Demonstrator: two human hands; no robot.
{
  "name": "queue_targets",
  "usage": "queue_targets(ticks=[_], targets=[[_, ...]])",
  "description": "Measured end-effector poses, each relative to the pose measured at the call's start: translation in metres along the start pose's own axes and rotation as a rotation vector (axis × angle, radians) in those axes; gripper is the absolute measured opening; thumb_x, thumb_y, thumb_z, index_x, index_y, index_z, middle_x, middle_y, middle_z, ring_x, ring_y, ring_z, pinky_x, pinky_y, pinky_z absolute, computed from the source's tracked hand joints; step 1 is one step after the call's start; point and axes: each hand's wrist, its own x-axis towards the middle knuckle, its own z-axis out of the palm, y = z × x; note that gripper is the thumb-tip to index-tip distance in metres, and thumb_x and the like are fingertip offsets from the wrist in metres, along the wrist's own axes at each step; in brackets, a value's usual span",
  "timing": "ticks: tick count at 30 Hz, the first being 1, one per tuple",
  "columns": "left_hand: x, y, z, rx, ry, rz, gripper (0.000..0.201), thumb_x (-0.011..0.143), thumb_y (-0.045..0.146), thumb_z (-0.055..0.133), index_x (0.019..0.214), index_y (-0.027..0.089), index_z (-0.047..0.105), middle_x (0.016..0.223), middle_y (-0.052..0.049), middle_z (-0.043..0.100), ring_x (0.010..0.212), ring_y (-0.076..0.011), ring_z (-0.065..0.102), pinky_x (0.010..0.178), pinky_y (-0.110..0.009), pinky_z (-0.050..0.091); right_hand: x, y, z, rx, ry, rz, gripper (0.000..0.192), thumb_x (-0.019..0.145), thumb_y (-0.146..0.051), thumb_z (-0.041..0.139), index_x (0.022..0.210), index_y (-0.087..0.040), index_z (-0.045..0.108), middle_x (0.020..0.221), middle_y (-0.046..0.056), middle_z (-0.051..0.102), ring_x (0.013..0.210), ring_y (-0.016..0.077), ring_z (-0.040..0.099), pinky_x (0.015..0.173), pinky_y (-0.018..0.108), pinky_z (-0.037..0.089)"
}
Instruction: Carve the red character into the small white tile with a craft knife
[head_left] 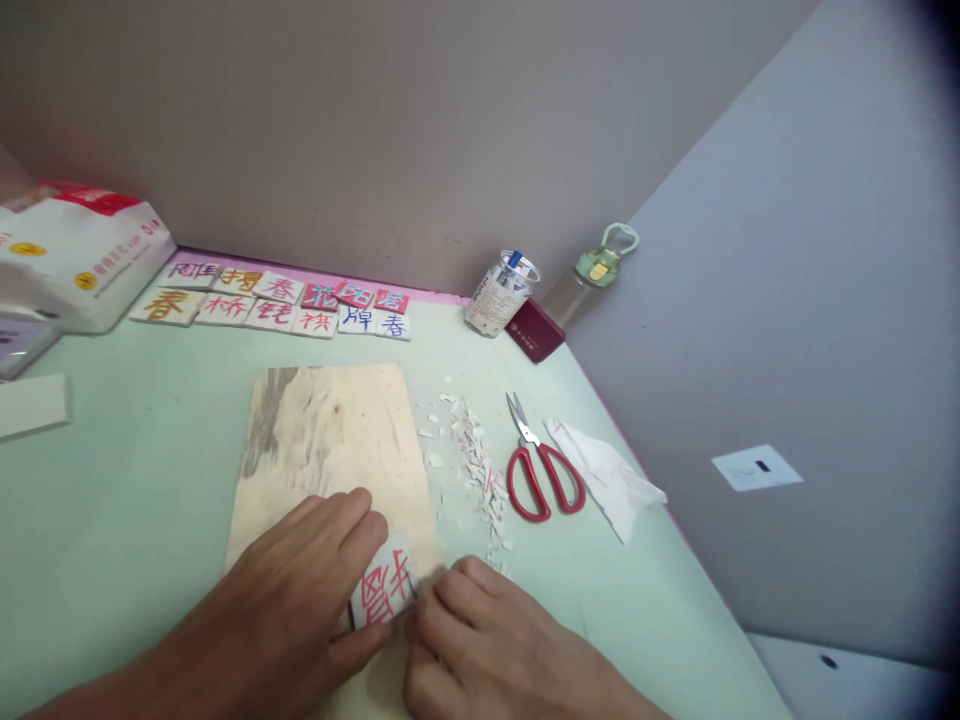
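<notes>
Right hand [487,635] curled, grip contents unclear; left hand [315,575] pinching red-character tile [384,585]; gold-lettered tile [166,306] reads 春.

In the board [330,430]: pale wood, matt, grained and knotted, on a smooth, matt table [135,500]. For the lettered tile [386,578] near its right edge, a matt white face. In the shavings [476,450], rough, matt flakes. Towards the table's right edge: shiny metal in the scissor blades [523,421], smooth red plastic in the handles [534,480], thin creased paper in the tissue [604,475]. Near the far-right corner, shiny metal at the can's rim [526,266]. At the far-left corner, glossy plastic film around the packet [112,265].
</notes>
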Motion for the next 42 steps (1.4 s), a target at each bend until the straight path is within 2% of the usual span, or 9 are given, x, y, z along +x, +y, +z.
queue_targets(ticks=[7, 13, 20, 23, 26, 30, 35, 37, 42], targets=[[0.003, 0.002, -0.006, -0.017, -0.021, 0.037, 0.025, 0.08, 0.016, 0.062, 0.1, 0.024, 0.049, 0.095, -0.006, 0.063, 0.082, -0.0296, 0.063, 0.073, -0.046, 0.054, -0.003, 0.005, -0.006, 0.054, -0.074, -0.017, 0.023, 0.103, -0.015, 0.063, 0.082, -0.021, 0.058, 0.078, 0.002, 0.059, 0.074, 0.0197, 0.047, 0.072, 0.036, 0.039], [0.002, 0.002, -0.006, -0.042, -0.036, 0.006, 0.024, 0.08, 0.016, 0.064, 0.098, 0.025, 0.05, 0.092, -0.004, 0.062, 0.08, -0.0279, 0.063, 0.073, -0.044, 0.053, -0.002, 0.005, -0.01, 0.082, -0.092, -0.013, 0.023, 0.104, -0.014, 0.061, 0.082, -0.021, 0.059, 0.078, 0.002, 0.059, 0.075, 0.02, 0.047, 0.073, 0.035, 0.04], [0.002, 0.003, -0.003, -0.019, -0.037, -0.046, 0.022, 0.08, 0.016, 0.062, 0.097, 0.025, 0.05, 0.1, -0.005, 0.066, 0.089, -0.0284, 0.064, 0.079, -0.042, 0.051, -0.001, 0.004, -0.011, 0.097, -0.084, -0.006, 0.023, 0.102, -0.011, 0.063, 0.081, -0.021, 0.059, 0.078, 0.002, 0.058, 0.074, 0.0202, 0.047, 0.071, 0.035, 0.04], [0.0, 0.0, -0.002, -0.064, -0.055, -0.041, 0.027, 0.078, 0.016, 0.065, 0.1, 0.026, 0.052, 0.097, -0.003, 0.065, 0.087, -0.0279, 0.064, 0.079, -0.042, 0.05, 0.0, 0.006, -0.011, 0.12, -0.026, 0.008, 0.026, 0.104, -0.011, 0.058, 0.08, -0.019, 0.061, 0.077, 0.002, 0.059, 0.072, 0.019, 0.046, 0.07, 0.034, 0.041], [-0.002, -0.002, -0.001, -0.079, -0.032, -0.043, 0.038, 0.075, 0.015, 0.066, 0.108, 0.026, 0.053, 0.105, -0.004, 0.065, 0.095, -0.0297, 0.065, 0.086, -0.044, 0.049, 0.002, 0.009, -0.013, 0.193, 0.036, 0.042, 0.033, 0.108, -0.01, 0.05, 0.079, -0.017, 0.062, 0.075, 0.001, 0.059, 0.07, 0.0174, 0.045, 0.069, 0.032, 0.043], [-0.003, -0.001, -0.001, -0.078, -0.047, -0.049, 0.035, 0.075, 0.015, 0.066, 0.105, 0.026, 0.054, 0.103, -0.003, 0.065, 0.091, -0.0281, 0.064, 0.084, -0.042, 0.049, 0.0, 0.011, -0.013, 0.307, 0.008, 0.091, 0.029, 0.109, -0.01, 0.049, 0.085, -0.016, 0.064, 0.077, 0.002, 0.063, 0.072, 0.0167, 0.05, 0.071, 0.03, 0.046], [-0.001, -0.001, -0.002, -0.112, -0.074, -0.067, 0.033, 0.075, 0.016, 0.068, 0.105, 0.025, 0.056, 0.101, -0.003, 0.063, 0.091, -0.0285, 0.063, 0.081, -0.042, 0.049, -0.001, 0.011, -0.009, 0.51, 0.22, 0.306, 0.023, 0.106, -0.013, 0.05, 0.085, -0.02, 0.057, 0.075, 0.002, 0.065, 0.065, 0.0149, 0.053, 0.063, 0.028, 0.046], [-0.001, -0.001, -0.003, -0.125, -0.083, -0.063, 0.034, 0.074, 0.015, 0.069, 0.105, 0.025, 0.056, 0.1, -0.003, 0.062, 0.089, -0.0283, 0.062, 0.079, -0.042, 0.049, 0.0, 0.011, -0.007, 0.544, 0.277, 0.34, 0.021, 0.104, -0.011, 0.052, 0.085, -0.021, 0.055, 0.072, 0.001, 0.065, 0.064, 0.0146, 0.054, 0.061, 0.028, 0.046], [0.0, -0.003, -0.004, -0.108, -0.095, -0.032, 0.038, 0.074, 0.014, 0.07, 0.108, 0.025, 0.056, 0.106, -0.004, 0.064, 0.095, -0.029, 0.063, 0.084, -0.044, 0.051, 0.0, 0.011, -0.004, 0.509, 0.253, 0.326, 0.021, 0.107, -0.013, 0.052, 0.088, -0.02, 0.057, 0.073, 0.0, 0.063, 0.066, 0.0136, 0.053, 0.064, 0.026, 0.047]])
